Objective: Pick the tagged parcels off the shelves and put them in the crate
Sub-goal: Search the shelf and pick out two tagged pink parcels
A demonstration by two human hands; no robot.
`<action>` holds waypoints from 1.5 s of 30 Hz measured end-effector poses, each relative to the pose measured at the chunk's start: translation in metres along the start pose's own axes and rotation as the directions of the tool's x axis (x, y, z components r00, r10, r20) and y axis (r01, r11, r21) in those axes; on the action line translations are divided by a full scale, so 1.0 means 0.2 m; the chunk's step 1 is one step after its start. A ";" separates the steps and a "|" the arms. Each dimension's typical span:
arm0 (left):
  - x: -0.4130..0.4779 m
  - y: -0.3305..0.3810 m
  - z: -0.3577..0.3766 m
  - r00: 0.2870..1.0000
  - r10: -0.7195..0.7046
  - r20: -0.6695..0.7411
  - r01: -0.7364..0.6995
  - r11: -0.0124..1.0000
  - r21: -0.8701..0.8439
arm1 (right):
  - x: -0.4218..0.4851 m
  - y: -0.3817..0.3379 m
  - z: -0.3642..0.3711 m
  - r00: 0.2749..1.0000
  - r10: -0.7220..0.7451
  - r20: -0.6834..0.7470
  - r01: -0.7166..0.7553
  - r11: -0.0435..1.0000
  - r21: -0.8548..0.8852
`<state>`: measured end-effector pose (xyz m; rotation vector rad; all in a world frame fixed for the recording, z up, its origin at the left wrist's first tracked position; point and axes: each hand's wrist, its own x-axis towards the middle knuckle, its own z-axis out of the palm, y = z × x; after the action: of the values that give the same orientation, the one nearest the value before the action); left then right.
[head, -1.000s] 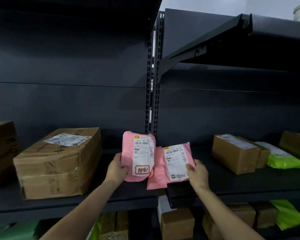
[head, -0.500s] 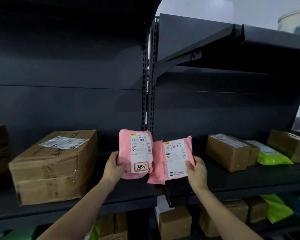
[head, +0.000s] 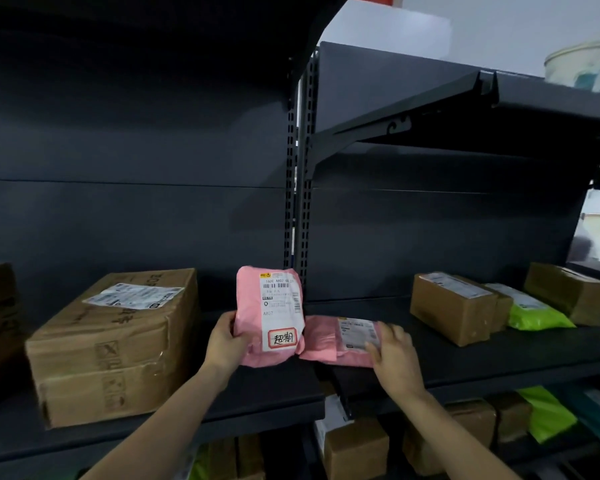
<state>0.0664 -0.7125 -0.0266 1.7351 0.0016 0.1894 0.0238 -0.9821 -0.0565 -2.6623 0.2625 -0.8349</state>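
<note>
large box (head: 113, 344) left, small boxes (head: 456, 306) right

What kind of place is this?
Probably a parcel storeroom, not a shop: dark metal shelves hold a taped brown cardboard box with a shipping label, and the left hand and right hand hold an upright pink mailer bag and a flat pink mailer bag, both barcoded.

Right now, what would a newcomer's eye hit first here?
The pink parcel held upright by the left hand at centre, its red-bordered sticker facing the camera. Just right of it, a second pink parcel lies flat on the dark shelf under the right hand, whose grip is blurred. A large cardboard box fills the shelf's left side.
</note>
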 end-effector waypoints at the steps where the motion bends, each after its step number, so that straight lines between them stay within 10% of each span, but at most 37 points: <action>1: 0.00 0.01 0.01 1.000 -0.005 0.007 0.005 1.000 -0.023 | -0.01 0.00 -0.01 1.000 -0.024 0.004 0.024 0.999 -0.027; 19: -0.27 0.20 0.57 0.980 0.042 0.197 -0.020 0.993 -0.115 | -0.18 0.53 -0.43 0.987 0.004 0.158 0.025 0.983 -0.184; 45: -0.39 0.30 1.45 0.979 -0.137 -0.152 0.119 0.985 -0.121 | 0.36 1.31 -0.67 0.971 -0.067 0.231 0.039 0.992 0.124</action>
<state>0.0195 -1.0150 -0.0241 1.5989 0.2162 0.2285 -0.0150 -1.2804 -0.0122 -2.6329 0.0805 -0.5244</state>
